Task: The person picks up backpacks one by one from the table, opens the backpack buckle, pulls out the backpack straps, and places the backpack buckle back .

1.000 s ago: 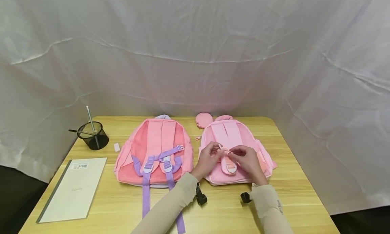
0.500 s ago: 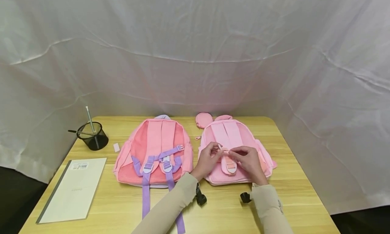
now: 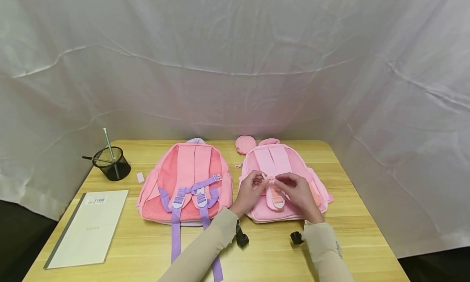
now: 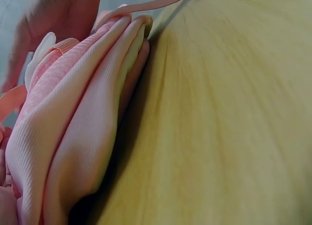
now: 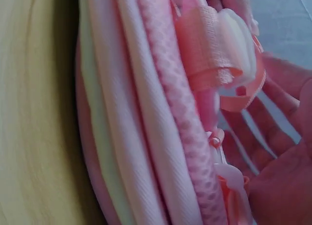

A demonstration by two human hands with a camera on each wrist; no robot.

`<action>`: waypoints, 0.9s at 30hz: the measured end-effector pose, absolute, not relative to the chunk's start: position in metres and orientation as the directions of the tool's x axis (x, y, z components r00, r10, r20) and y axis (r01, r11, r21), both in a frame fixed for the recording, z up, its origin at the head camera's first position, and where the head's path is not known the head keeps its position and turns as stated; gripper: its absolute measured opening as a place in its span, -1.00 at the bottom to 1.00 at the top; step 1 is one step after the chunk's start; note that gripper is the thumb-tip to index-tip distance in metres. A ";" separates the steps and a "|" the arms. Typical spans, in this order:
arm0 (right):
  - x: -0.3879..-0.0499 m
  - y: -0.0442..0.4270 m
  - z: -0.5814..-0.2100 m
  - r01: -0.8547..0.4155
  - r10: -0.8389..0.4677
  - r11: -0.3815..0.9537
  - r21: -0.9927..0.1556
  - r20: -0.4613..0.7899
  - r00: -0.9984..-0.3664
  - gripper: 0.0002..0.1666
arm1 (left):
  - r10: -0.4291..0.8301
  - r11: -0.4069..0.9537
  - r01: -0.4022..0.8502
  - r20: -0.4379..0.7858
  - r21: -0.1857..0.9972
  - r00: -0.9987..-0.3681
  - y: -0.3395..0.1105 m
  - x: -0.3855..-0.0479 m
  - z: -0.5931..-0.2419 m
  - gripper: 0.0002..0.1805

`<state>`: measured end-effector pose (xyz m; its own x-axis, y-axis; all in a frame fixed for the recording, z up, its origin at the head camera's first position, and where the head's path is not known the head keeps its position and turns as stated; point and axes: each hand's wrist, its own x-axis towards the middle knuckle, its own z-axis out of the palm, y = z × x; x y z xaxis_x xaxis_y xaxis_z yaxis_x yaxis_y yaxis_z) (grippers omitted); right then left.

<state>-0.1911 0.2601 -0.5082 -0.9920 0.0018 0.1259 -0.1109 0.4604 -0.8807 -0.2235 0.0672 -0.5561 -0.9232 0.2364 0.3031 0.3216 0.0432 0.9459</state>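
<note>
A light pink backpack (image 3: 261, 213) lies with its straps up on the right of the table. Over its middle, my left hand (image 3: 249, 195) pinches a whitish buckle end between thumb and fingers. Opposite it, my right hand (image 3: 302, 193) pinches a short peach webbing strap (image 3: 271, 178). Below the fingertips lies a shoulder strap end with a white adjuster (image 3: 278, 204). The right wrist view shows folded peach webbing (image 5: 207, 49) beside a whitish plastic piece (image 5: 240, 42). Fingers cover part of the buckle, and its exact hold is hard to see.
To the left lies a coral backpack (image 3: 191, 159) with purple straps (image 3: 176, 237) trailing over the front. A white notebook (image 3: 88, 229), a black mesh pen cup (image 3: 116, 171) and a small white eraser-like block (image 3: 140, 177) are farther left. A round pink pouch (image 3: 245, 145) sits behind.
Both hands stay nearly in place. The right fingers have shifted slightly upward, and more of the peach strap shows between the hands. Both backpacks lie as before.
</note>
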 end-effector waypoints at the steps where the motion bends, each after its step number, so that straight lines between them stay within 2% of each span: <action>1: -0.191 0.259 -0.508 -0.124 -0.010 0.469 -0.875 0.135 -0.991 -0.64 | 0.237 0.050 0.325 0.305 0.944 -0.922 0.067 -0.224 -0.556 -0.77; 12: -0.191 0.257 -0.508 -0.165 0.004 0.526 -0.834 0.197 -0.980 -0.73 | 0.246 0.036 0.309 0.291 0.950 -0.925 0.068 -0.221 -0.552 -0.76; 21: -0.191 0.255 -0.509 -0.232 -0.059 0.541 -0.808 0.239 -0.969 -0.75 | 0.243 0.025 0.303 0.288 0.953 -0.926 0.068 -0.221 -0.554 -0.75; 27: -0.192 0.255 -0.509 -0.240 -0.097 0.541 -0.806 0.223 -0.970 -0.76 | 0.244 0.035 0.310 0.293 0.950 -0.925 0.068 -0.220 -0.554 -0.74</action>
